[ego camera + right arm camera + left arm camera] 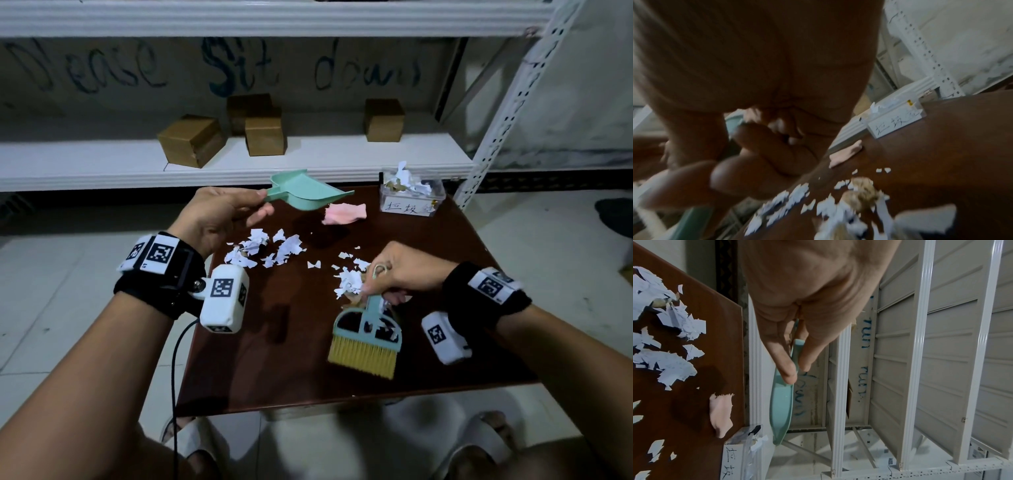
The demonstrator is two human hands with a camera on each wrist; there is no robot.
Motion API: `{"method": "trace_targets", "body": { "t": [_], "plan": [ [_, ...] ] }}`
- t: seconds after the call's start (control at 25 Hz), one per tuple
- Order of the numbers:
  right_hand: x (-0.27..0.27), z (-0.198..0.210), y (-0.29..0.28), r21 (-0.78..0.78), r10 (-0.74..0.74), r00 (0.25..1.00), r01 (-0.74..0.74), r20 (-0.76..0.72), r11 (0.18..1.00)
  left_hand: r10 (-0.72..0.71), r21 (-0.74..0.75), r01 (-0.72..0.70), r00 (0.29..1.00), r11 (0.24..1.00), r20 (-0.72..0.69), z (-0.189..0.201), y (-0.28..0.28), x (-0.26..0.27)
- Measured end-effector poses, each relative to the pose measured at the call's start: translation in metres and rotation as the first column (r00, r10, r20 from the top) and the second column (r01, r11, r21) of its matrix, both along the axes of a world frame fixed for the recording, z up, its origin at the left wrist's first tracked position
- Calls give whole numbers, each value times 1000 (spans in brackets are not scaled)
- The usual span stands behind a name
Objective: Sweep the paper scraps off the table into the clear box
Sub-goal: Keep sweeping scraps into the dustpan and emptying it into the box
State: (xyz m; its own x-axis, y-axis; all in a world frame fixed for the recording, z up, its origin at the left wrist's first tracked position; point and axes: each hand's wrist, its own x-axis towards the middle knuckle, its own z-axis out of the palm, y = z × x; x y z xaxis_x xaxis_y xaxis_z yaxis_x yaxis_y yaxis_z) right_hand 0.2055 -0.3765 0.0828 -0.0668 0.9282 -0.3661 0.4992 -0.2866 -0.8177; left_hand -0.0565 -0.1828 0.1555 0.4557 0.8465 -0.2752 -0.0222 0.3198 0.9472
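Note:
White paper scraps [270, 248] [668, 340] [789, 203] lie in two heaps on the dark brown table [428, 342]. My left hand [222, 212] [795, 363] pinches the handle of a mint green dustpan [308, 193] [782, 404], held above the table's far edge. My right hand [397, 270] [756, 154] grips the handle of a mint green brush [364, 337] with yellow bristles pointing toward me. The clear box [411, 197] [742, 456] [898, 120], labelled and holding scraps, stands at the far right corner. A pink scrap [344, 213] [721, 412] [846, 152] lies beside the dustpan.
A white metal shelf [239, 164] runs just behind the table, with several brown cardboard boxes [191, 140] on it. A shelf upright [507, 113] stands beside the clear box. My knees and slippered feet are under the table's near edge [342, 402].

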Motion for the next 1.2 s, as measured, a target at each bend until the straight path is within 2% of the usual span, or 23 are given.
{"method": "trace_targets", "body": {
  "t": [0.16, 0.24, 0.56, 0.72, 0.92, 1.2],
  "plan": [
    [-27, -19, -2, -103, 196, 980, -190, 47, 976, -25, 2, 25, 1000, 1000, -7, -2, -2, 3],
    [-28, -26, 1, -134, 231, 967, -217, 104, 967, -30, -5, 30, 1000, 1000, -3, -2, -2, 4],
    [-9, -28, 12, -151, 146, 954, -109, 261, 983, -52, -6, 52, 999, 999, -2, 0, -6, 6],
    [-1, -20, 19, -128, 154, 885, -107, 439, 986, -57, -4, 57, 998, 998, 9, -1, -8, 7],
    [5, -4, 31, 27, 26, 760, -57, 649, 998, -73, 5, 73, 997, 997, -4, -5, -12, 8],
    [-3, 13, 47, 189, -63, 778, -73, 625, 979, -116, -9, 115, 992, 993, -41, -9, -13, 11]
  ]
}}
